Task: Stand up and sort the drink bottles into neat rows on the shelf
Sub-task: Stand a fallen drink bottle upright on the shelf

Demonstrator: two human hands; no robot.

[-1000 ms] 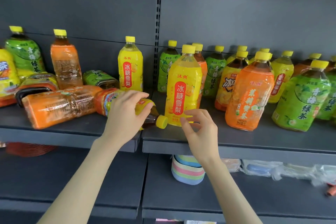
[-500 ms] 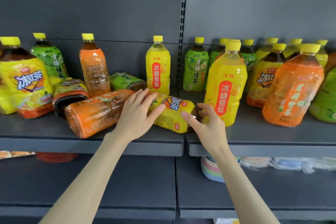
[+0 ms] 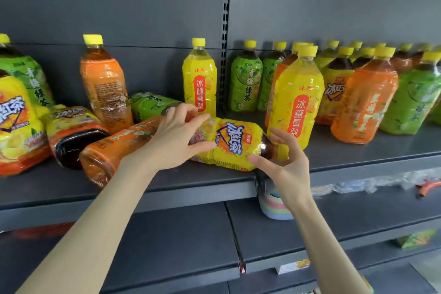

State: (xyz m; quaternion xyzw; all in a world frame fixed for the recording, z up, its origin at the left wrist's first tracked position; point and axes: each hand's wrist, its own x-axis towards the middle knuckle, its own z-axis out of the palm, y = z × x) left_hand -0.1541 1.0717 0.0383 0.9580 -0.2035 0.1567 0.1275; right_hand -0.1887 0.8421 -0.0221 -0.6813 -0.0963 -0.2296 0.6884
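A yellow iced-tea bottle lies on its side at the front of the grey shelf, neck pointing right. My left hand grips its base end. My right hand curls around its neck end, thumb under the label. Beside it on the left lie an orange bottle, a dark-bottomed yellow bottle and a green bottle. An orange bottle and a yellow pear-drink bottle stand behind. Another yellow pear-drink bottle stands just right of my right hand.
Several upright green, orange and yellow bottles crowd the right half of the shelf. Two more stand at the far left. The lower shelf holds a stack of pastel bowls, plastic-wrapped items and an orange tool.
The view has shifted left along the shelf. Both hands have closed around the lying yellow iced-tea bottle, which has rolled so its label faces up.
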